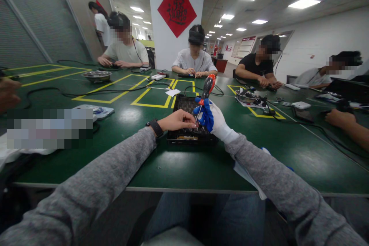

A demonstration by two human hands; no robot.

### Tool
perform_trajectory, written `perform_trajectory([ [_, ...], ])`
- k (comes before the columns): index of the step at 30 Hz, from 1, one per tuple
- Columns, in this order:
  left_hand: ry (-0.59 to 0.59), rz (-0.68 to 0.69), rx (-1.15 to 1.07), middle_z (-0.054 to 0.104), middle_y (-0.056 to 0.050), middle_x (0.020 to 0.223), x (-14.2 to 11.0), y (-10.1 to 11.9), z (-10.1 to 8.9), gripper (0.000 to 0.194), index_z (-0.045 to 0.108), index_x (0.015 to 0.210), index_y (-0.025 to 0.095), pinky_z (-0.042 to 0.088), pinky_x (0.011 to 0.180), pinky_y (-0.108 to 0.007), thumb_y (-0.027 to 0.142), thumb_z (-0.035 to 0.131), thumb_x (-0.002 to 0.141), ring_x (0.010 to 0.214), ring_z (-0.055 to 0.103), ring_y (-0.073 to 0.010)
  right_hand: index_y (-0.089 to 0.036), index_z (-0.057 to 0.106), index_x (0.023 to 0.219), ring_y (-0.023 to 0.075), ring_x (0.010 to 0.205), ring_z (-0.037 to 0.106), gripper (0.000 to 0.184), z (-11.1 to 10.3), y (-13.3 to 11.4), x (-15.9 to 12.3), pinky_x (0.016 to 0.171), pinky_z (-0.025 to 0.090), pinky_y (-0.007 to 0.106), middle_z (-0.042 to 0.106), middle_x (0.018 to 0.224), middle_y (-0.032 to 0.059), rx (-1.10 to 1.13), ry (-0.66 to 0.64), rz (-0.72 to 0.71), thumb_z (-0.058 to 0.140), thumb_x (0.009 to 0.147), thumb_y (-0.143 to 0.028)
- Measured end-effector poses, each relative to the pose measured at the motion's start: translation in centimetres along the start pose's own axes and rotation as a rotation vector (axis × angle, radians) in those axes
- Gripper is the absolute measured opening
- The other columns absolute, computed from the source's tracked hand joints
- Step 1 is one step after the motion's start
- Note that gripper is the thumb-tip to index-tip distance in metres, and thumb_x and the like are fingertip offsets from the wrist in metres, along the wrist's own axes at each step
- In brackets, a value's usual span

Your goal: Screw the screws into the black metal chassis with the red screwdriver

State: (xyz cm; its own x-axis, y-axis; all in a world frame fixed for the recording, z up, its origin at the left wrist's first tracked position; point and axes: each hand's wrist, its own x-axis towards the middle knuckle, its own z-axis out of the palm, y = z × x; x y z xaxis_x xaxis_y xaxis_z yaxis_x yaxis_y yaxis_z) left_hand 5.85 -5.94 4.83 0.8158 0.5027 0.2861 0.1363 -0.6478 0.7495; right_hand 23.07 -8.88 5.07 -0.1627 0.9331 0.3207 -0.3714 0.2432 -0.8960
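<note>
My right hand [216,119], in a white glove with blue coating, grips a screwdriver [208,86] with a red and black handle. The handle leans up and to the right, while the metal shaft runs down into an open black case [184,142] on the table. Bare and wearing a black wrist strap, my left hand [180,119] reaches over the case from the left. Its fingertips are pinched together beside the lower shaft; anything between them is too small to make out. A gold-coloured strip [187,137] shows near the case's front edge. Both hands hide part of its inside.
On the green table [138,165] lie a white paper scrap [173,92], a power strip [158,77] and black cables. A metal bowl [97,76] stands at the left; another bowl [247,96] with dark parts is at the right. Several people sit working around the table.
</note>
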Motion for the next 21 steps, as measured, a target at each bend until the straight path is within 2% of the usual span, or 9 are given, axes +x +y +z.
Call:
perform_trajectory([
  [4, 0.007, -0.01, 0.015, 0.068, -0.007, 0.08, -0.04, -0.1, 0.02, 0.031, 0.068, 0.084, 0.008, 0.046, 0.07, -0.022, 0.036, 0.064, 0.073, 0.072, 0.059, -0.0121, -0.019, 0.053, 0.108, 0.0062, 0.042, 0.052, 0.041, 0.25, -0.15, -0.04, 0.037, 0.041, 0.017, 0.064, 0.07, -0.0005, -0.016, 0.029, -0.021, 0.052, 0.079, -0.048],
  [9, -0.051, -0.003, -0.031, 0.068, -0.01, 0.088, -0.11, 0.47, -0.14, 0.032, 0.069, 0.087, 0.008, 0.046, 0.076, -0.024, 0.037, 0.061, 0.075, 0.08, 0.061, -0.0148, -0.018, 0.053, 0.109, 0.0068, 0.041, 0.052, 0.043, 0.13, -0.23, 0.18, 0.036, 0.04, 0.018, 0.064, 0.07, 0.0, -0.005, -0.002, 0.052, 0.047, 0.081, -0.05],
  [12, -0.056, 0.005, -0.041, 0.068, -0.01, 0.091, -0.02, 0.42, -0.08, 0.032, 0.068, 0.088, 0.008, 0.046, 0.078, -0.025, 0.036, 0.06, 0.076, 0.082, 0.06, -0.0148, -0.018, 0.054, 0.108, 0.0064, 0.04, 0.051, 0.04, 0.11, -0.23, 0.1, 0.035, 0.039, 0.017, 0.063, 0.069, -0.0009, -0.001, -0.01, 0.011, 0.049, 0.081, -0.047],
  [17, 0.009, -0.044, 0.02, 0.067, -0.007, 0.078, 0.09, -0.35, 0.1, 0.033, 0.068, 0.085, 0.008, 0.045, 0.067, -0.022, 0.038, 0.064, 0.072, 0.069, 0.058, -0.0118, -0.018, 0.053, 0.103, 0.0063, 0.041, 0.051, 0.037, 0.54, -0.42, -0.22, 0.034, 0.037, 0.016, 0.061, 0.065, -0.0021, -0.027, 0.036, -0.05, 0.052, 0.079, -0.047],
  [21, -0.02, -0.028, 0.019, 0.068, -0.008, 0.08, -0.03, -0.03, -0.05, 0.033, 0.069, 0.085, 0.008, 0.046, 0.07, -0.023, 0.038, 0.063, 0.073, 0.073, 0.059, -0.0132, -0.021, 0.051, 0.099, 0.0055, 0.039, 0.049, 0.038, 0.76, -0.53, -0.2, 0.034, 0.037, 0.015, 0.06, 0.063, -0.0037, -0.069, 0.088, -0.029, 0.057, 0.075, -0.049],
])
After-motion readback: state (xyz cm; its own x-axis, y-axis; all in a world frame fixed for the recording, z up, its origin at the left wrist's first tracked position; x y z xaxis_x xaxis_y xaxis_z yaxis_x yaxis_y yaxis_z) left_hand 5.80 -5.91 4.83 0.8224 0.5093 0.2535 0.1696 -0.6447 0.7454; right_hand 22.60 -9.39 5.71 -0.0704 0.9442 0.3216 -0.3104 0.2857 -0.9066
